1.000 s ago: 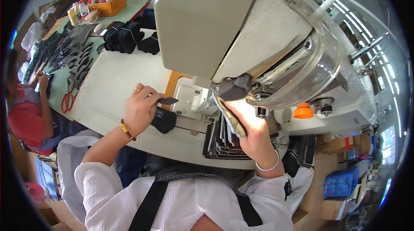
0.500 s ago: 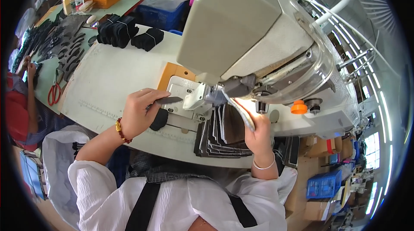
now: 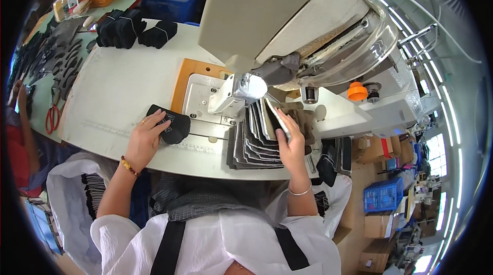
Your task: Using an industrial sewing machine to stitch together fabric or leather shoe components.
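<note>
My left hand [image 3: 145, 137] rests with fingers stretched over a small stack of black fabric pieces [image 3: 178, 127], whose top piece has white print. The stack lies on the sewing table, left of the metal plate [image 3: 197, 99] of the sewing machine. My right hand [image 3: 291, 144] has its fingers extended along the right side of a fanned pile of dark fabric pieces with pale edges [image 3: 251, 144]. The thumb lies against the pile. The pile sits in front of the machine's needle area, which the machine head [image 3: 267, 8] partly hides.
Bundled black pieces [image 3: 122, 28] lie at the table's far left. On the green side table [image 3: 38, 116] are red-handled scissors [image 3: 52, 117] and many dark cut pieces; a co-worker's hands are beside it. A white sack [image 3: 67, 182] hangs at the left front. A blue crate [image 3: 382, 195] stands at right.
My left hand has let go of the dark piece it held by the machine and moved left onto the black stack. My right hand has lowered a pale-edged piece onto the pile.
</note>
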Action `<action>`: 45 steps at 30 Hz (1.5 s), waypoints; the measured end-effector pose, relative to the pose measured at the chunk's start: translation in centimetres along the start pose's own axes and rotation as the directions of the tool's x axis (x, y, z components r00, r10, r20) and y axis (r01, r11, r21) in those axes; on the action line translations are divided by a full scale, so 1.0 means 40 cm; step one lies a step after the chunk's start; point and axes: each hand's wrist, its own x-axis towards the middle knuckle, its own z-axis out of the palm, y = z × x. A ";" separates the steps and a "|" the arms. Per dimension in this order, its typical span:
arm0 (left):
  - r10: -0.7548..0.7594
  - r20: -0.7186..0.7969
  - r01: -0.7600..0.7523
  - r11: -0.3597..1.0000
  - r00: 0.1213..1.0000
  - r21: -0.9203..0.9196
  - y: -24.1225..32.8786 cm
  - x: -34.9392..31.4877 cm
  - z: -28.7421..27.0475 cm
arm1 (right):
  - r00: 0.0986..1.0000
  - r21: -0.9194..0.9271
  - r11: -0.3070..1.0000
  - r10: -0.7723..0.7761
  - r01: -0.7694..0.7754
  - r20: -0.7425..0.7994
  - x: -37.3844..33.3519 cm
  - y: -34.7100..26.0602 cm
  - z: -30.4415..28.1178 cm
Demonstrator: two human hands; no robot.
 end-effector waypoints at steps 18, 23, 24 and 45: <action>-0.150 -0.009 0.149 0.984 0.989 -0.098 0.022 -0.003 0.009 | 0.920 0.554 0.780 0.387 -0.291 -0.061 -0.055 0.044 0.003; -0.152 -0.016 0.150 0.985 0.988 -0.083 0.021 0.000 0.013 | 0.924 0.508 0.804 0.380 -0.310 -0.037 -0.050 0.042 0.000; -0.152 -0.017 0.150 0.985 0.988 -0.081 0.021 0.000 0.013 | 0.916 0.486 0.807 0.400 -0.335 -0.035 -0.050 0.040 0.000; -0.134 -0.014 0.133 0.990 0.991 -0.042 0.006 0.008 0.016 | 0.949 -0.548 0.778 -0.298 0.307 0.108 -0.047 -0.115 0.033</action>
